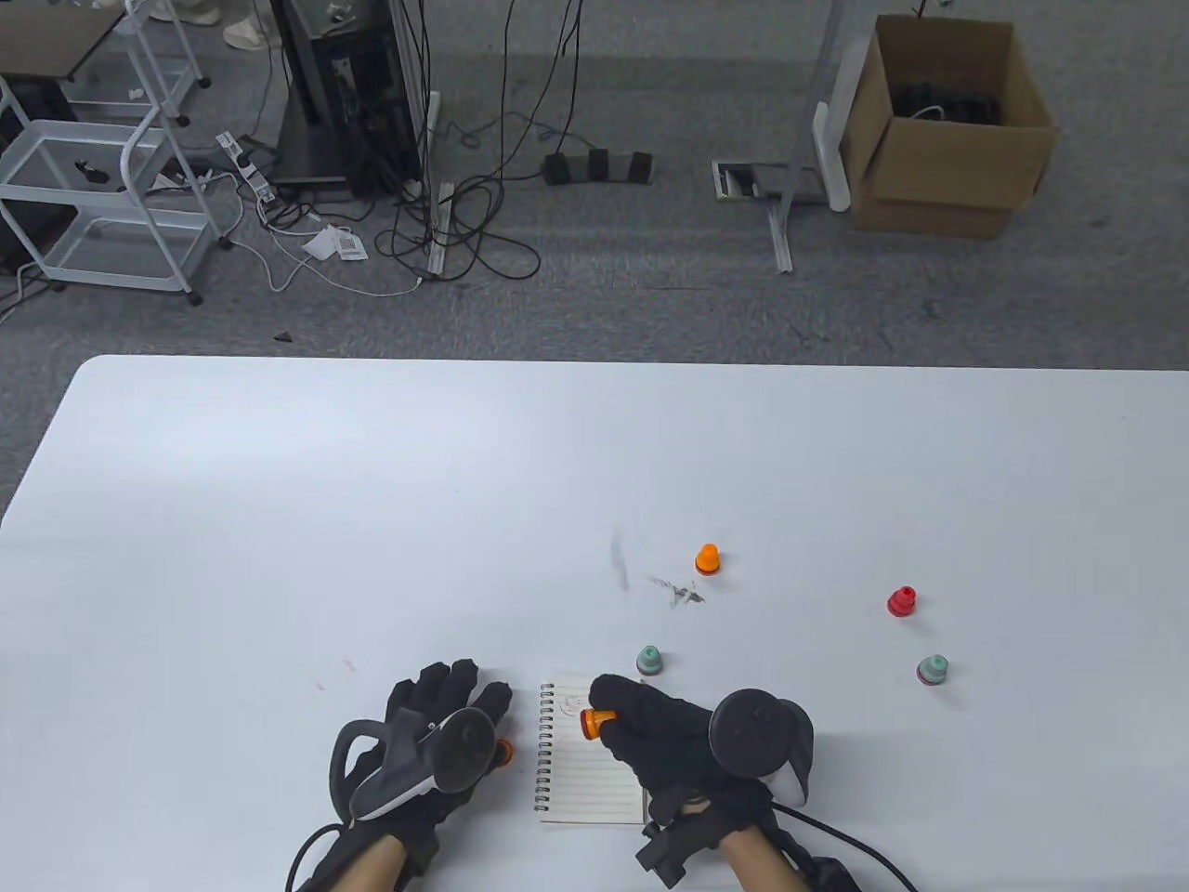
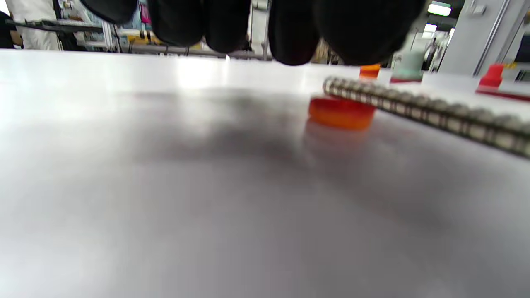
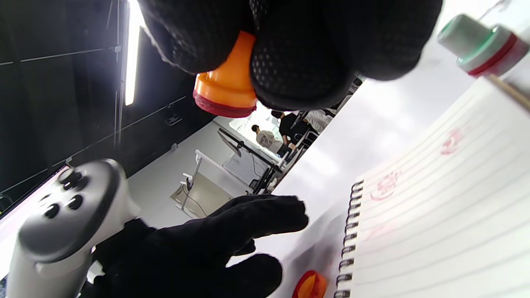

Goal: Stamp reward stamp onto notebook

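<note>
The orange stamp (image 1: pixel 597 722) is mostly covered by the right hand (image 1: pixel 655 734); only its base end shows. The stamp face cannot be seen in any view. The orange cap (image 1: pixel 505 751) is half hidden behind the left hand (image 1: pixel 437 734) in the table view and cut by the bottom edge in the right wrist view. The notebook (image 1: pixel 585 757) has its right part covered by the right hand. The red marks on its page are too small to read. The left wrist view is blurred throughout.
</note>
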{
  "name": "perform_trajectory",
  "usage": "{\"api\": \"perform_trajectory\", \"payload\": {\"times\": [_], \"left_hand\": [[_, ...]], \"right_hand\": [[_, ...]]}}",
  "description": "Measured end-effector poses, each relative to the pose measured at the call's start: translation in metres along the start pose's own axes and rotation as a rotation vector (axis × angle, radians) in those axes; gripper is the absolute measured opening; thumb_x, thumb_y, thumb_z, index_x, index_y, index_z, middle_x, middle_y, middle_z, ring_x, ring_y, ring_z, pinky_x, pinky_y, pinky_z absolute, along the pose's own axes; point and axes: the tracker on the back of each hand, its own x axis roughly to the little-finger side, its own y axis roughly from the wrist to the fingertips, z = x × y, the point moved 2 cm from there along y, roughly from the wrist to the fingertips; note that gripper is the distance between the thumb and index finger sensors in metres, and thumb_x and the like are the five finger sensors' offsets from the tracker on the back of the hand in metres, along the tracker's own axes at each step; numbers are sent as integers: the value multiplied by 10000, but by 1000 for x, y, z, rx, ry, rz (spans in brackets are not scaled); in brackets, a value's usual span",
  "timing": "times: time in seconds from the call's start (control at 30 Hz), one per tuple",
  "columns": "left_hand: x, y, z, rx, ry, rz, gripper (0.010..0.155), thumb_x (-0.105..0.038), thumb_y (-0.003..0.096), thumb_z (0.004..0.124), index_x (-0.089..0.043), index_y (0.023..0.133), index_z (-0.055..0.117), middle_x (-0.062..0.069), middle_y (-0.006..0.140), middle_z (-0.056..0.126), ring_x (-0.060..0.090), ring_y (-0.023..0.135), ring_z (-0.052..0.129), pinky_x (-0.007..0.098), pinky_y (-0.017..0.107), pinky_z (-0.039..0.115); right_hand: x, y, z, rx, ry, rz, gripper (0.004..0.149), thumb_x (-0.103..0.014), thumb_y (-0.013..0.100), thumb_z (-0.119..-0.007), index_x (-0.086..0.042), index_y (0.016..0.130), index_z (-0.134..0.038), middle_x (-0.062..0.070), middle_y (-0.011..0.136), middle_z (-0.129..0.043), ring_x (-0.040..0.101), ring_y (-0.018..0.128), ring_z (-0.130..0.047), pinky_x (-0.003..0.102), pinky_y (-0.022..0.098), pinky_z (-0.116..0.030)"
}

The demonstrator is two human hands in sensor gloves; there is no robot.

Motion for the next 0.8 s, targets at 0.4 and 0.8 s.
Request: {"api": "perform_trajectory", "payload": {"times": [0.4,0.8], "left_hand": [[6,-12,-27,-180,-20,66,649,-583,452,719,-368,1064,717,44,1175,653,372,1093,664,637,798,597],[-3,-14,-26,-166,7,89,638,-581,457,710,-357,1054,736,45,1165,669,370,1082,681,631,794,608]], "right_hand": [[-3,-1,28,3,-429,-9,514,-254,410,-800,-64,887,-804,185,720,-948,259,412,-977,350,309,-836],[10,2,8,-209,-821,-87,467,-265,352,-883,-114,792,-927,152,591,-1022,235,325,-986,335,264,-843]]}}
